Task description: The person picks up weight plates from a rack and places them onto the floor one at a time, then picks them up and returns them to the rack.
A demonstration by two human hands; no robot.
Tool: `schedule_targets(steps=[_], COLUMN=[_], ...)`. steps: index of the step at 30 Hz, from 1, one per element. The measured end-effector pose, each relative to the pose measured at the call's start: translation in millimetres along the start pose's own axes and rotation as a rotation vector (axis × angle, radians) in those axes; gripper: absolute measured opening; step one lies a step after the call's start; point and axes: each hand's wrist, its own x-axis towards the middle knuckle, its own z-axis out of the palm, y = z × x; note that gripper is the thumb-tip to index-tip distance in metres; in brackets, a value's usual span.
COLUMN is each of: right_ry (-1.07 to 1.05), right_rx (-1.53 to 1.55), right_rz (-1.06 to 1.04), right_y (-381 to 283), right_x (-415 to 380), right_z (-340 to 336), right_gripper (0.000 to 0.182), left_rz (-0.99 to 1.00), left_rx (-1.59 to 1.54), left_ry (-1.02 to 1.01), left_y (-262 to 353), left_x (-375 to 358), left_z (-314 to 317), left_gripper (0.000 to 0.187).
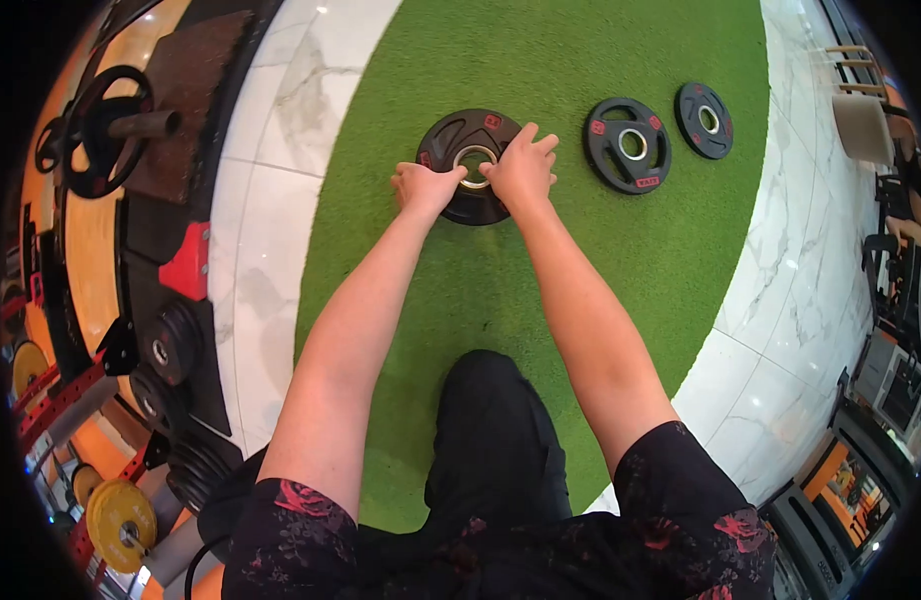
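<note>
A black weight plate (468, 210) with red marks and a metal centre ring lies on the green turf (501, 290). My left hand (427, 187) grips its left side, the thumb reaching to the centre ring. On the right side of the same plate is my right hand (523, 170), its thumb at the ring and its other fingers over the outer rim. To the right lie two more black plates, one with three openings (601, 153) and a smaller-looking one (692, 122) beyond it. The undersides of my fingers are hidden.
White marble tiles (271, 220) border the turf on both sides. At the left stand a loaded barbell (146, 124), a red block (188, 262), stacked black plates (177, 340) and a yellow plate (116, 520). A beige chair (863, 130) and a seated person (913, 190) are at far right.
</note>
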Motion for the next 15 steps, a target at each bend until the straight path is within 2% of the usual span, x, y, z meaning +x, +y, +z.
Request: schedule_targets(steps=[5,8,13,15], right_ry=[-0.027,-0.036,-0.087,-0.097], right_rx=[0.014,0.017,0.032,0.036], right_rz=[-0.1,-0.194,-0.405,-0.512], right_y=[-65,-119,-242,-295], right_x=[-67,-110,-199,-239], right_z=[17,38,94,119], right_gripper=[0.088,0.086,0.085,0.084], left_rz=[0.037,-0.017,-0.101,-0.034], left_rx=[-0.014,-0.109,-0.137,-0.083], left_ry=[0.094,0.094,0.188,0.264], left_y=[-62,-108,-226,-283], left_x=[-9,-27,-16,-13], left_z=[-80,-156,-286,-339], left_gripper=[0.107,0.109,0.117,0.115])
